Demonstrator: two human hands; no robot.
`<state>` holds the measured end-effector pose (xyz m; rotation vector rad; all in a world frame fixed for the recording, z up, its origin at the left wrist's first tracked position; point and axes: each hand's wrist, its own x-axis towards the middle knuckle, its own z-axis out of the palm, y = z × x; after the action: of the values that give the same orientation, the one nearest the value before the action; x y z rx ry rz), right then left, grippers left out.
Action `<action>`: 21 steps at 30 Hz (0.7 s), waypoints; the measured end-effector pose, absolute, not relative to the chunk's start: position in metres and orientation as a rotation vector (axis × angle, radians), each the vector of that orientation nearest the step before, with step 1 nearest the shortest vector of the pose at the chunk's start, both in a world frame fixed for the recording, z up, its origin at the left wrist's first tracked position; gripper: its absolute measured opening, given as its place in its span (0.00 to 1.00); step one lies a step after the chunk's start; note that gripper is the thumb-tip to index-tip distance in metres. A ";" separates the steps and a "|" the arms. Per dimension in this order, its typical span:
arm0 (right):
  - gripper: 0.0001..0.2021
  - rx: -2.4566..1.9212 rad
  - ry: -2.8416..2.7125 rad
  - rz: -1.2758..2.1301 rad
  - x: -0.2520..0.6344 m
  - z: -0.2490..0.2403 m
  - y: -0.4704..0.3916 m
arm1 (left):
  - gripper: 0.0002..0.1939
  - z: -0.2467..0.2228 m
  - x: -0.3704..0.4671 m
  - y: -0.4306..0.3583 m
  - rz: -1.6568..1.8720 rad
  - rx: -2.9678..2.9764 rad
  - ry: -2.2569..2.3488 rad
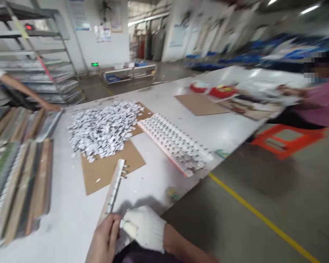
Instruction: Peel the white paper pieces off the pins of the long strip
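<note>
My left hand [105, 235], bare, is wrapped round a long narrow white strip [115, 186] with small metal clips or hooks along one edge. The strip slants up and away from me above the white table. My right hand [144, 227] wears a white glove and is pinched close beside the left one, at the near end of the strip; what its fingers hold is too small to tell. Beyond lies a large heap of small white pieces [105, 128] on brown cardboard [115, 166]. Right of it, a row of similar strips [174, 144] with clips lies side by side.
Bundles of long strips [24, 182] fill the left side of the white table [68, 219]. A person's arm [27, 89] reaches in at the far left. Another person [320, 95] sits at the right by an orange stool [289, 140]. A cardboard sheet [200, 105] and red items [222, 91] lie farther back.
</note>
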<state>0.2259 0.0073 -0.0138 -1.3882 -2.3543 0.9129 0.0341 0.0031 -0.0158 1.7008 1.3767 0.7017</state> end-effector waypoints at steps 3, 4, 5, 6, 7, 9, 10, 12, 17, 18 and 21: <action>0.17 -1.505 -2.322 0.954 0.229 -0.022 0.009 | 0.18 -0.021 0.038 0.008 0.525 1.781 1.351; 0.18 -1.565 -2.306 0.966 0.231 -0.026 0.015 | 0.17 -0.024 0.039 0.015 0.510 1.814 1.370; 0.18 -1.632 -2.289 0.962 0.232 -0.031 0.022 | 0.16 -0.026 0.040 0.023 0.522 1.864 1.406; 0.19 -1.716 -2.275 0.930 0.233 -0.035 0.030 | 0.15 -0.029 0.040 0.034 0.553 1.928 1.468; 0.19 -1.798 -2.264 0.878 0.232 -0.040 0.039 | 0.17 -0.033 0.041 0.045 0.586 2.005 1.543; 0.17 -1.934 -2.259 0.752 0.228 -0.047 0.058 | 0.27 -0.040 0.041 0.066 0.577 2.143 1.647; 0.16 -1.976 -2.263 0.698 0.225 -0.051 0.067 | 0.30 -0.044 0.041 0.075 0.536 2.180 1.669; 0.15 -2.030 -2.258 0.624 0.219 -0.056 0.081 | 0.26 -0.052 0.041 0.087 0.447 2.174 1.665; 0.14 -2.048 -2.273 0.364 0.212 -0.070 0.092 | 0.15 -0.062 0.037 0.090 0.459 2.097 1.630; 0.14 -2.028 -2.297 0.340 0.212 -0.073 0.092 | 0.15 -0.062 0.037 0.089 0.458 2.093 1.624; 0.14 -1.990 -2.352 0.357 0.214 -0.076 0.090 | 0.15 -0.063 0.037 0.088 0.444 2.083 1.608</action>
<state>0.2137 0.0897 -0.0755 -1.9903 -2.3518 0.3567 0.0369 0.0878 -0.0627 2.0835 1.6079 0.4443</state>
